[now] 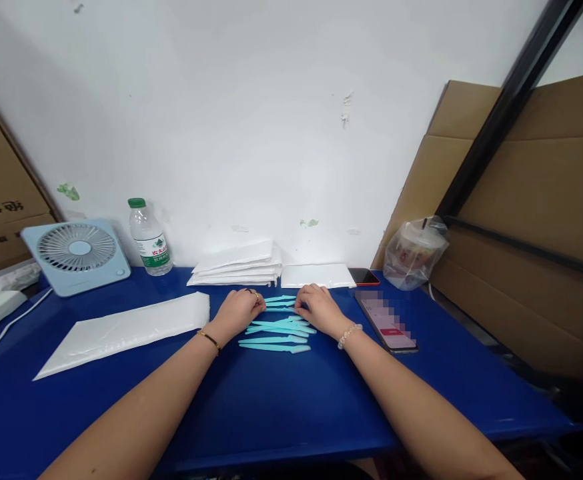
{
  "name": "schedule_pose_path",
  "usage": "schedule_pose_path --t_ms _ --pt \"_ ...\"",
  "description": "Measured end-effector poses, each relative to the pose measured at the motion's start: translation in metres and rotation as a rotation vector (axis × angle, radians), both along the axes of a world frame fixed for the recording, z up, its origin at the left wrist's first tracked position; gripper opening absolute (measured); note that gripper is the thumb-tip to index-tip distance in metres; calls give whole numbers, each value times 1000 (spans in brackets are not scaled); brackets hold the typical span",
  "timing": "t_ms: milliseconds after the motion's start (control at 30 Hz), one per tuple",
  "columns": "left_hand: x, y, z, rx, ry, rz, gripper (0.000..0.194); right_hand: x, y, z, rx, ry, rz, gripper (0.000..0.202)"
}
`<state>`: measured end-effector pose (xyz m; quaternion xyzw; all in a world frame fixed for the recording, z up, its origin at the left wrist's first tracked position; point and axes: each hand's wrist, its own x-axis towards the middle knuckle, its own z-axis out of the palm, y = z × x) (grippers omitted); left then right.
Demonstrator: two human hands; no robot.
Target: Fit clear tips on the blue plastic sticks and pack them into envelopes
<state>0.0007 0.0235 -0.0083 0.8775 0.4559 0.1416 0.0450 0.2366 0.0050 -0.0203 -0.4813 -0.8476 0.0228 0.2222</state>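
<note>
Several turquoise eyebrow razors [277, 341] lie side by side on the blue table, in loose groups at the middle. My left hand [242, 311], fingers curled together, is at the left ends of the farthest razors [280, 303]. At the right ends of those same razors, my right hand [320, 308] has thumb and fingertips pinched in. The fingers partly cover the razor ends. Nearer to me, the other razors lie untouched. A long white packet [126, 332] lies flat to the left of my left hand.
Stacked white packets [236, 267] and another white packet [317, 275] lie by the wall. At the left stand a blue fan [79, 257] and a water bottle [150, 240]. A phone [386, 321], a red-edged phone [365, 277] and a bagged drink cup [415, 252] are at the right.
</note>
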Motion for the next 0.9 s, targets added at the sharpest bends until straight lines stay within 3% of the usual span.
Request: schedule_pose_path --t_ms 200,367,467,700,900 --pt "6 -7 2 -60 -16 -71 24 6 0 6 -36 75 84 7" --pt "-3 1 -1 -13 -55 22 19 48 6 19 -15 178 -78 9" --pt "-6 5 -4 26 -34 42 19 62 2 22 -83 112 -78 5" --pt "-3 4 -2 19 -3 7 22 48 -1 12 -120 -20 41 5" --pt "-5 4 -1 2 -15 -12 26 42 -2 12 -84 28 -1 12"
